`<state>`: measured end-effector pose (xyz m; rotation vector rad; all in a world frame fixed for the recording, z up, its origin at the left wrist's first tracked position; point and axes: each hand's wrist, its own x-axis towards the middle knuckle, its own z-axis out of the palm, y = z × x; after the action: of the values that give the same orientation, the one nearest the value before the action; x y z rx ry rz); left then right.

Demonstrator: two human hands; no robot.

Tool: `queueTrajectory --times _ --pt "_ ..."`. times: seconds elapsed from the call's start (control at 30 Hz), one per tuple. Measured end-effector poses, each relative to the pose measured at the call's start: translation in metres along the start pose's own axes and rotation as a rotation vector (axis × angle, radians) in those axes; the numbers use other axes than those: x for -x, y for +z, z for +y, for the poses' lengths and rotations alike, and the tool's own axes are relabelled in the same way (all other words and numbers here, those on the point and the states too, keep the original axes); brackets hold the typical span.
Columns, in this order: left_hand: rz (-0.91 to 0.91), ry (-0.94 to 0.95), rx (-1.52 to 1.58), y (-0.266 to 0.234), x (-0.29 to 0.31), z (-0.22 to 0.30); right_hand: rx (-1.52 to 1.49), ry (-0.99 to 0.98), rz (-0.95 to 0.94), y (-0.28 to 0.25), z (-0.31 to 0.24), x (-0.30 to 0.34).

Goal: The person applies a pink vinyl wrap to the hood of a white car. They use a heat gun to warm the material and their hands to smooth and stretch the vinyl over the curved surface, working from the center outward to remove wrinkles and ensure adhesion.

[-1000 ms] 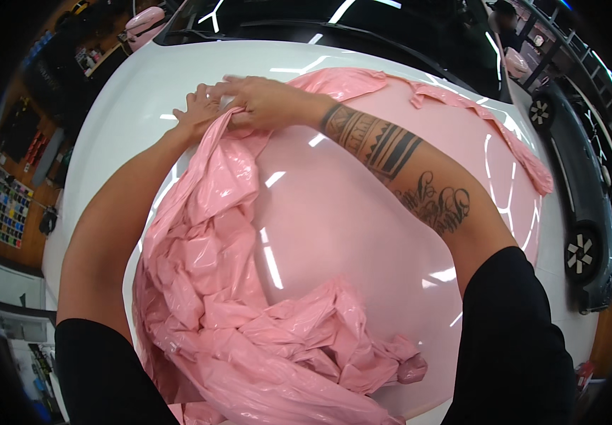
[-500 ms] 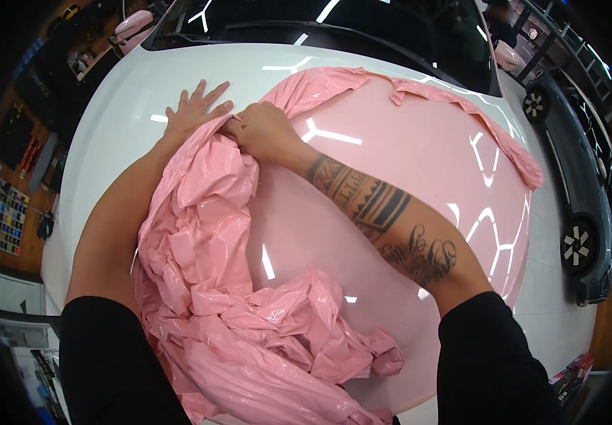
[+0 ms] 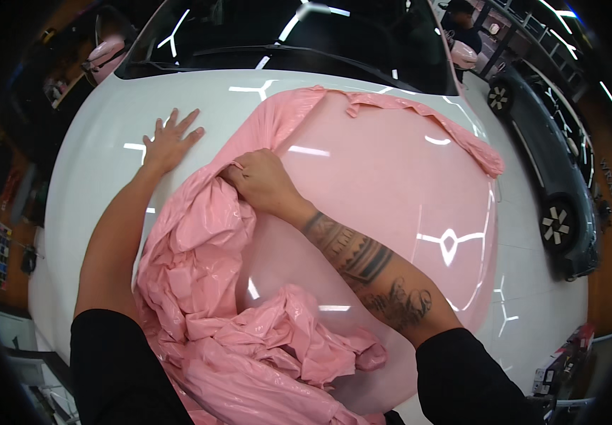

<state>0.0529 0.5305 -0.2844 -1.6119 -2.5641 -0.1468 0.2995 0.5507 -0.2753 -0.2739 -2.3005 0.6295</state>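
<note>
A bunched sheet of glossy pink vinyl film [image 3: 199, 248] lies in folds over the left and near part of the car hood [image 3: 90, 191]. My right hand [image 3: 262, 183] is closed on the film's gathered edge, near the middle of the hood. My left hand [image 3: 171, 144] rests with fingers spread on the white surface, left of the film and apart from it. Right of the folds, the hood has a smooth pale pink area [image 3: 376, 163]. A narrow curled strip of film runs along its far and right border.
The dark windshield [image 3: 284, 35] and its wiper [image 3: 313, 53] lie beyond the hood. A grey car [image 3: 546, 170] stands at the right, and a person [image 3: 460, 25] is at the far right. A pink side mirror [image 3: 104, 58] sits at far left. Boxes [image 3: 561, 361] are at lower right.
My left hand has moved left and nearer, away from the film edge, onto the white surface. My right hand, still gripping the film, has come slightly nearer. The view has shifted.
</note>
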Motion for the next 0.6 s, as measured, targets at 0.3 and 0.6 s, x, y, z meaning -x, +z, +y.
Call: queueTrajectory --times 0.3,0.6 --pt "0.012 0.338 -0.016 0.017 -0.063 -0.166 0.090 -0.115 0.094 -0.043 -0.043 -0.010" --pt "-0.182 0.420 0.637 -0.170 0.117 -0.051 0.646 0.457 0.237 -0.263 -0.060 0.269"
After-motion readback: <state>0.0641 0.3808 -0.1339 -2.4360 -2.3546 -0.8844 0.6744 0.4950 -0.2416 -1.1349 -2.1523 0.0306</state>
